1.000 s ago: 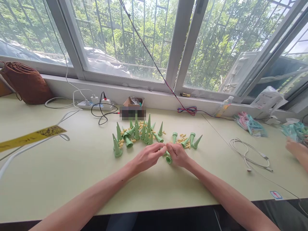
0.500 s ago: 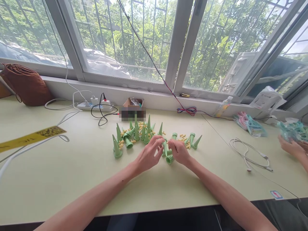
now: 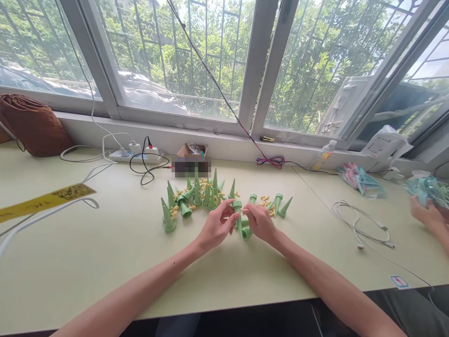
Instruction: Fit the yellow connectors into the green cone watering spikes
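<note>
My left hand (image 3: 218, 222) is closed round a green watering spike (image 3: 237, 207), its collar up and its point down. Beside the collar, my right hand (image 3: 258, 220) pinches a small yellow valve (image 3: 242, 211), mostly hidden by the fingers. Below my hands another green spike (image 3: 246, 233) lies on its side with its open end toward me. To the left stand several green spikes (image 3: 169, 220), mixed with small yellow valves (image 3: 174, 213). A smaller group of green spikes (image 3: 286, 207) and yellow valves (image 3: 265, 200) is on the right.
The pale table (image 3: 122, 252) runs along the window. Behind the spikes is a small cardboard box (image 3: 192, 150). A power strip (image 3: 129, 157) stands back left, a coiled white cable (image 3: 354, 224) lies right. Another person's hand (image 3: 426, 217) holds bagged items (image 3: 426, 189).
The spike in my left hand has risen and turned so its collar shows at the top. My right hand has come in close to the collar. The view has shifted slightly.
</note>
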`<state>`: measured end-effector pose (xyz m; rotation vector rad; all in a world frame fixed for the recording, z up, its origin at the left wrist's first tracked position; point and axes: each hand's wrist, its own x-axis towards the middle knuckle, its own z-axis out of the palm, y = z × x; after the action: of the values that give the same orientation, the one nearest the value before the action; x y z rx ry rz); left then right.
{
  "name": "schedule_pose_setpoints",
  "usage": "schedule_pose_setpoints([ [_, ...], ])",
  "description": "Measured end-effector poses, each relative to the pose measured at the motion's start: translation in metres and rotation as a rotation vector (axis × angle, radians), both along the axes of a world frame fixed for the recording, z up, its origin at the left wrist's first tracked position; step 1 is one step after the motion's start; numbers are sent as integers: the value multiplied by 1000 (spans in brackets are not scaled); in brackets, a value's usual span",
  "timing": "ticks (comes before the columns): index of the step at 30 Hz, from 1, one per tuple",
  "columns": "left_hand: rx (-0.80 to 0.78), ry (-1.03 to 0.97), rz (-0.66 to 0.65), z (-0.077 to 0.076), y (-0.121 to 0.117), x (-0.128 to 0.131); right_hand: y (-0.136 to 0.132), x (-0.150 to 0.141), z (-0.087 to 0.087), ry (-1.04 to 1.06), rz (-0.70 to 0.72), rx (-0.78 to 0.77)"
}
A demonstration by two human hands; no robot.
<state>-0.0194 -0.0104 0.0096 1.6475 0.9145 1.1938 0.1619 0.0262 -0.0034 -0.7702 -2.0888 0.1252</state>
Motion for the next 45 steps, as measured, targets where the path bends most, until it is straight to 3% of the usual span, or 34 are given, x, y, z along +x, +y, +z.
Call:
schedule_pose_setpoints([
  [10, 96, -44, -43, -5, 0, -1, -8, -5, -3, 92, -6, -140],
  [21, 299, 81, 47, -8, 2, -2, -12, -12, 0, 164, -21, -252],
  [37, 13, -89, -38, 4, 2, 1, -7, -4, 3, 53, 58, -244],
  [41, 44, 3, 36, 2, 4, -3, 0, 3, 6, 75, -69, -186],
  [45, 269, 279, 206, -1, 7, -8, 16, 15, 7, 160, -306, -127],
])
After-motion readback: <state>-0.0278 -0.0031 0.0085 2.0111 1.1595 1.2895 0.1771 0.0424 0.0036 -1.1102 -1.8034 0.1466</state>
